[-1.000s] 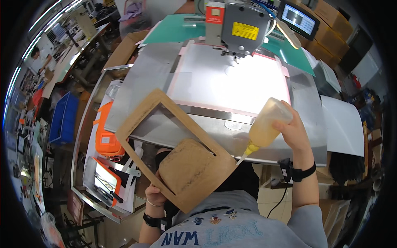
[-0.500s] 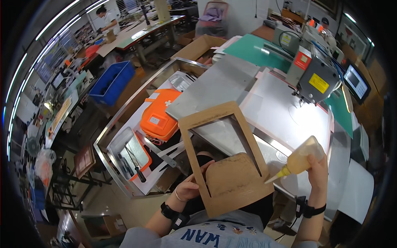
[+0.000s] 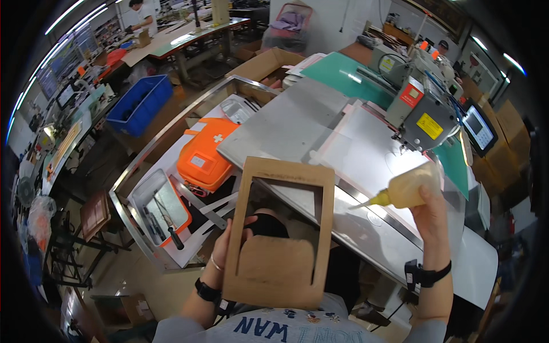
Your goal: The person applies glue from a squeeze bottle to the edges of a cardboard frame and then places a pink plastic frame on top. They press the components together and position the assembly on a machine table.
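My left hand (image 3: 227, 244) grips the left side of a brown cardboard frame (image 3: 277, 270), with its thumb and fingertips showing at the inner edge. The frame has a large cut-out, and a rounded panel fills its lower part. It is tilted up before me over my lap. My right hand (image 3: 430, 212) is wrapped round a squeeze bottle (image 3: 413, 186) with pale yellow contents and a yellow cap. The thin nozzle points left, toward the frame's right side, a little apart from it.
A grey metal table (image 3: 294, 123) carries a sewing machine (image 3: 420, 117) with a control screen (image 3: 479, 129). To the left lie an orange pouch (image 3: 203, 157) with a white cross and an orange-rimmed tray (image 3: 187, 216) of tools. Farther off stand a blue crate (image 3: 137, 111) and a person (image 3: 143, 23).
The cardboard frame has turned more upright and shifted slightly left with my left hand. My right hand has moved left and up a little with the bottle. The whole view has shifted slightly.
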A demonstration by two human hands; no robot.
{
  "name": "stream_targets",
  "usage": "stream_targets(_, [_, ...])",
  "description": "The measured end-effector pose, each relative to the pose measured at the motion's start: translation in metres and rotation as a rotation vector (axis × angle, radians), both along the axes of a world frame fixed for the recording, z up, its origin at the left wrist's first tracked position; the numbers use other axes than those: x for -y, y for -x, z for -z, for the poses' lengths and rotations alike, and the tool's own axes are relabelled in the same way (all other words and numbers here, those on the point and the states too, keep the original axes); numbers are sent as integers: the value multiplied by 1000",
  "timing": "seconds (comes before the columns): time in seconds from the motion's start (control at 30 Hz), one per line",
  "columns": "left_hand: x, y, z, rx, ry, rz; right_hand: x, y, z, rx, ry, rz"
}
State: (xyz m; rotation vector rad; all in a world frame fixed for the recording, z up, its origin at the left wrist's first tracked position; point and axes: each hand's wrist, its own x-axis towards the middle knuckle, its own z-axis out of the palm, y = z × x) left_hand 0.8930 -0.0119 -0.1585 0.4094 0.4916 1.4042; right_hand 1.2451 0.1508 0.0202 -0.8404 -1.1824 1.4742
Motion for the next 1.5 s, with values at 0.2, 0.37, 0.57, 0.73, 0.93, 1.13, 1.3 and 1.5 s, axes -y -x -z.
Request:
stream_targets(0.2, [-12, -4, -21, -170, 99, 18, -2, 9, 20, -10, -38, 79])
stream_targets(0.37, [-22, -10, -21, -303, 91, 55, -2, 5, 41, 40, -15, 155])
stream_targets(0.57, [-23, -10, -16, -280, 91, 59, -12, 4, 46, 78, -64, 215])
stream_targets(0.73, [-22, -9, -18, -329, 89, 61, -5, 0, 44, 165, -2, 69])
stream_targets(0.93, [-24, -11, -24, -392, 83, 66, -11, 4, 43, 124, -59, 182])
stream_targets(1.13, [-24, -9, -16, -362, 79, 59, 6, 4, 47, 256, -11, 29])
stream_targets(1.3, [-26, -10, -15, -371, 68, 47, 7, 1, 42, 233, 1, 77])
stream_targets(1.5, [-23, -9, -6, -392, 83, 20, 16, -4, 49, 293, -4, -5])
